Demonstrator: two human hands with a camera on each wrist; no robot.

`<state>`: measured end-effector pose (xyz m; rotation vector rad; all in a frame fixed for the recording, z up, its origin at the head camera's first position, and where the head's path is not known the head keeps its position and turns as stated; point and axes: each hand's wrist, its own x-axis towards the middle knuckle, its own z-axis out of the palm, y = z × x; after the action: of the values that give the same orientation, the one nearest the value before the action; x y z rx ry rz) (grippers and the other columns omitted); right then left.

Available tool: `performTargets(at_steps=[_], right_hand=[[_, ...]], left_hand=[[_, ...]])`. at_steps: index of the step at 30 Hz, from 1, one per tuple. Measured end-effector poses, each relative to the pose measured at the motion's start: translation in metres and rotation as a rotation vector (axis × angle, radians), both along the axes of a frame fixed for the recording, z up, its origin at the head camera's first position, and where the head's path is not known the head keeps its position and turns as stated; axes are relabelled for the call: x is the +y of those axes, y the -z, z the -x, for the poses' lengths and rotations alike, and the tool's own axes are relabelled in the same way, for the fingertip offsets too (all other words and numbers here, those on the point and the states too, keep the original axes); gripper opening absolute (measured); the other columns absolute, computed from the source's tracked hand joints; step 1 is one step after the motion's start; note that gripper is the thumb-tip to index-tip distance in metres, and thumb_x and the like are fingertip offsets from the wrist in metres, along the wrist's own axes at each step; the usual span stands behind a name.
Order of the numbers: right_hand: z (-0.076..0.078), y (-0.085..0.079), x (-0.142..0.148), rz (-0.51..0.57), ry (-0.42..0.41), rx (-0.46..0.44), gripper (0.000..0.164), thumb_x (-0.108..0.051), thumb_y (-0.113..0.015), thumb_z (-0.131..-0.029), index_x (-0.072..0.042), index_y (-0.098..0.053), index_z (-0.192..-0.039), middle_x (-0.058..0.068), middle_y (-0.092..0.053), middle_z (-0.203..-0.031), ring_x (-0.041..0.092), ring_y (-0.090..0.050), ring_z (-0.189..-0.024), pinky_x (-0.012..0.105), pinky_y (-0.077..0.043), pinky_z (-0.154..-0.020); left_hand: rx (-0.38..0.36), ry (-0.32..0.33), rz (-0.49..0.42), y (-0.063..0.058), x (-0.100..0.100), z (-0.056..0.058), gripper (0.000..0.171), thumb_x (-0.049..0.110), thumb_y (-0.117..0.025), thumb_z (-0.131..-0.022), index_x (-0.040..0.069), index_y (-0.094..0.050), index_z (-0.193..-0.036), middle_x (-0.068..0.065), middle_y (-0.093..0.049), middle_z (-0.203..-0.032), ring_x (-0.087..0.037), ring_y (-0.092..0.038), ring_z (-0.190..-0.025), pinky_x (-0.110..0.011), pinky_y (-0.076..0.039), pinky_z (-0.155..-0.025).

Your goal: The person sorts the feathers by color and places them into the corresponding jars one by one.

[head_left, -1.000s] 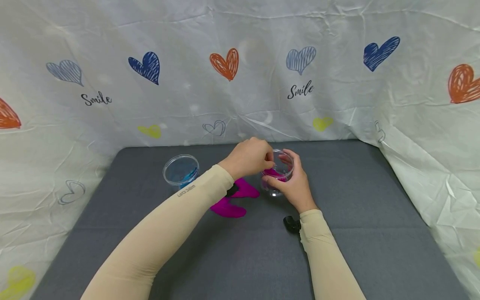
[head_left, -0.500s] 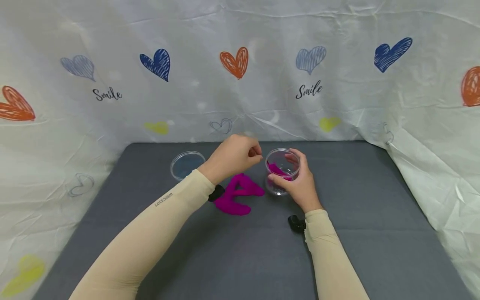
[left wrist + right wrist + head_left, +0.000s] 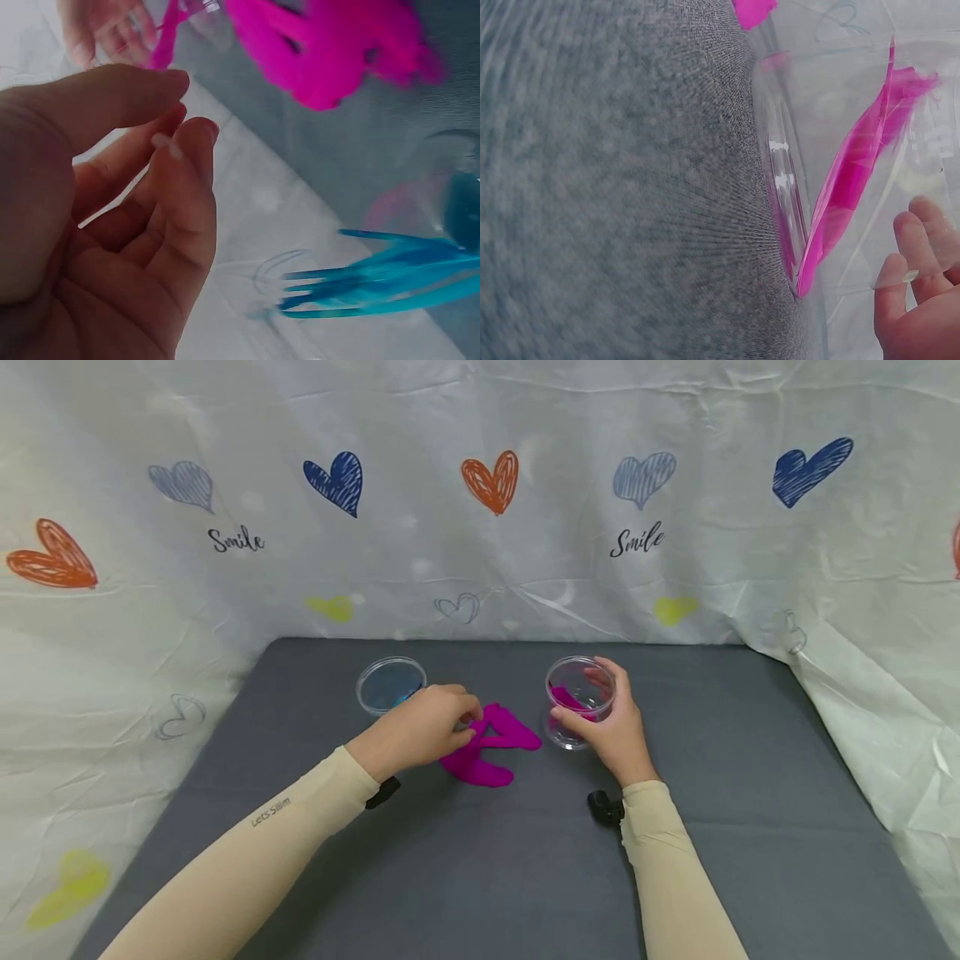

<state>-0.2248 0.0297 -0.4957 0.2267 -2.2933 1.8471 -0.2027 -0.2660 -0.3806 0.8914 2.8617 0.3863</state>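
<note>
My right hand (image 3: 618, 727) grips a clear plastic jar (image 3: 581, 697) by its side, thumb in front and fingers behind. Inside it a magenta feather-like piece (image 3: 851, 176) leans against the wall. My left hand (image 3: 422, 727) is over the left edge of several magenta feather-like pieces (image 3: 487, 768) on the table. In the left wrist view its thumb and fingers (image 3: 184, 202) are bent towards each other, with nothing seen between them. Whether they touch the magenta pieces cannot be told.
A second clear jar (image 3: 390, 681) with blue feather-like pieces (image 3: 375, 274) stands behind my left hand, partly hidden by it. Grey cloth covers the table (image 3: 495, 868). A white sheet (image 3: 420, 552) with printed hearts hangs along the back and sides.
My left hand has come out of the jar's mouth, moved left and dropped beside the loose magenta pieces. My right hand keeps its hold on the jar. The head view has turned slightly left.
</note>
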Motion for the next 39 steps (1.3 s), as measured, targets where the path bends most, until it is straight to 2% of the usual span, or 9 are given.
performTargets(at_steps=[3, 7, 13, 17, 23, 39], right_hand=[[-0.001, 0.001, 0.002, -0.004, 0.004, -0.005, 0.096, -0.036, -0.096, -0.084, -0.032, -0.039, -0.161, -0.003, -0.058, -0.155, 0.02, -0.05, -0.153, 0.054, -0.045, -0.126], [-0.002, 0.003, 0.004, 0.001, 0.004, -0.014, 0.097, -0.033, -0.095, -0.085, -0.029, -0.037, -0.163, -0.002, -0.057, -0.157, 0.021, -0.049, -0.154, 0.054, -0.044, -0.126], [-0.005, 0.0, 0.007, 0.003, 0.007, -0.017, 0.096, -0.03, -0.095, -0.085, -0.03, -0.037, -0.162, 0.0, -0.057, -0.157, 0.023, -0.048, -0.155, 0.054, -0.043, -0.127], [-0.004, 0.0, 0.007, 0.007, 0.008, -0.01, 0.096, -0.029, -0.095, -0.085, -0.031, -0.037, -0.162, 0.001, -0.057, -0.158, 0.024, -0.048, -0.155, 0.054, -0.043, -0.128], [-0.001, 0.001, 0.005, -0.004, 0.008, -0.006, 0.097, -0.031, -0.095, -0.085, -0.026, -0.037, -0.163, 0.0, -0.057, -0.156, 0.023, -0.049, -0.154, 0.054, -0.043, -0.127], [-0.001, 0.0, 0.001, -0.014, -0.002, -0.009, 0.095, -0.033, -0.095, -0.085, -0.029, -0.038, -0.162, -0.001, -0.057, -0.156, 0.021, -0.049, -0.154, 0.054, -0.042, -0.128]], left_hand=[[0.006, 0.035, 0.017, 0.007, -0.006, -0.006, 0.014, 0.008, -0.076, -0.097, 0.006, -0.079, -0.111, -0.006, -0.072, -0.102, -0.011, -0.063, -0.082, -0.022, -0.056, -0.071], [0.037, 0.092, 0.035, 0.019, -0.011, -0.011, 0.014, 0.003, -0.077, -0.095, 0.006, -0.078, -0.108, -0.005, -0.069, -0.095, -0.01, -0.059, -0.077, -0.02, -0.053, -0.068], [0.057, 0.116, 0.075, 0.035, -0.017, -0.013, 0.016, -0.001, -0.076, -0.093, 0.006, -0.077, -0.107, -0.005, -0.067, -0.092, -0.01, -0.057, -0.076, -0.02, -0.054, -0.068], [0.092, 0.12, 0.096, 0.046, -0.022, -0.014, 0.014, -0.001, -0.076, -0.093, 0.006, -0.076, -0.105, -0.005, -0.067, -0.092, -0.012, -0.061, -0.078, -0.023, -0.058, -0.071], [0.15, 0.107, 0.107, 0.059, -0.029, -0.014, 0.017, -0.003, -0.075, -0.093, 0.005, -0.075, -0.108, -0.005, -0.066, -0.097, -0.014, -0.067, -0.082, -0.026, -0.062, -0.075], [0.184, 0.071, 0.094, 0.074, -0.037, -0.014, 0.008, 0.003, -0.074, -0.099, 0.003, -0.075, -0.106, -0.005, -0.065, -0.094, -0.017, -0.069, -0.079, -0.029, -0.063, -0.073]])
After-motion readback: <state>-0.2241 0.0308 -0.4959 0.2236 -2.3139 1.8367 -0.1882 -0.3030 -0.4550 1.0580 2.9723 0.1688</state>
